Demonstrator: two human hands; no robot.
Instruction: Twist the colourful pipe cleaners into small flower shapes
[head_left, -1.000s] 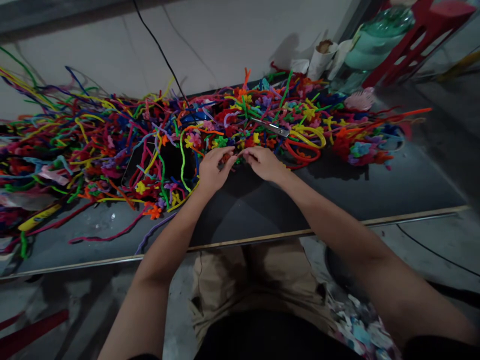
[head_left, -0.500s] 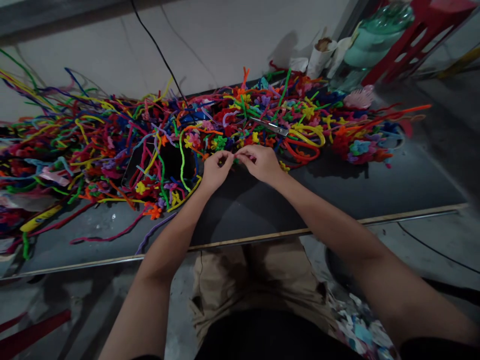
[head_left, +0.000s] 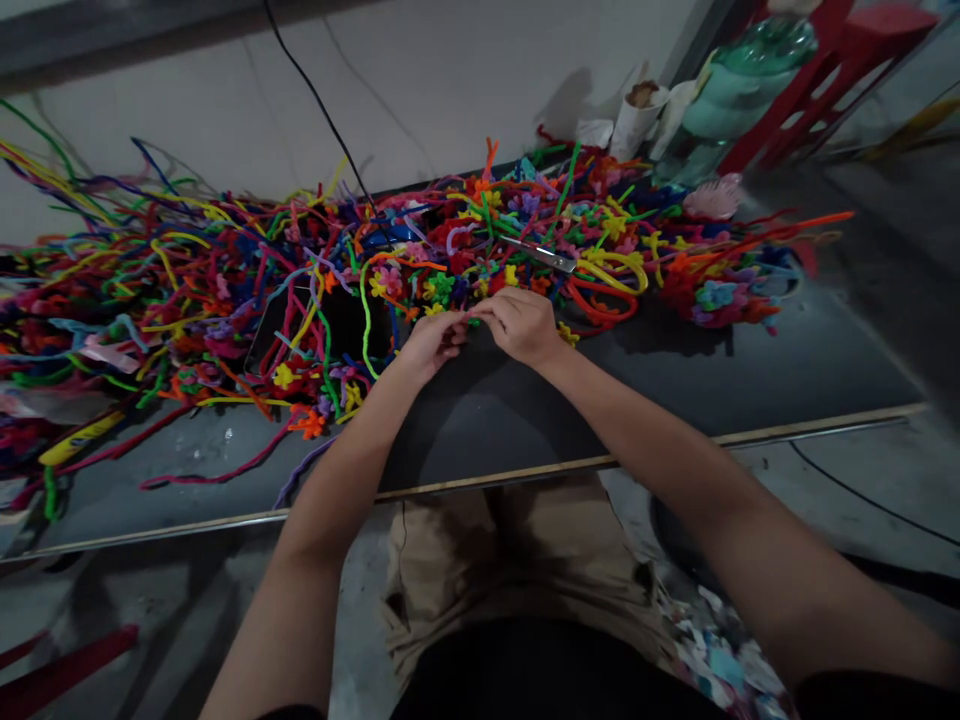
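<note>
My left hand and my right hand meet at the fingertips above the dark table, just in front of the pile of coloured fuzzy stems. Both are pinched closed. Between the fingertips a small bit of green shows; the rest of what they hold is too small and covered to make out. Fuzzy flowers in green and pink lie right behind my left hand. Scissors rest on the pile behind my right hand, and looped yellow stems lie to their right.
A bundle of fuzzy flowers lies at the right of the table. Behind it stand a green bottle, a paper cup and a red chair. A dark phone-like slab lies left, partly under stems.
My left hand has turned, its fingers now curled underneath and its thumb side changed. My right hand stays nearly in place, with its fingers closer together. The view has shifted slightly.
</note>
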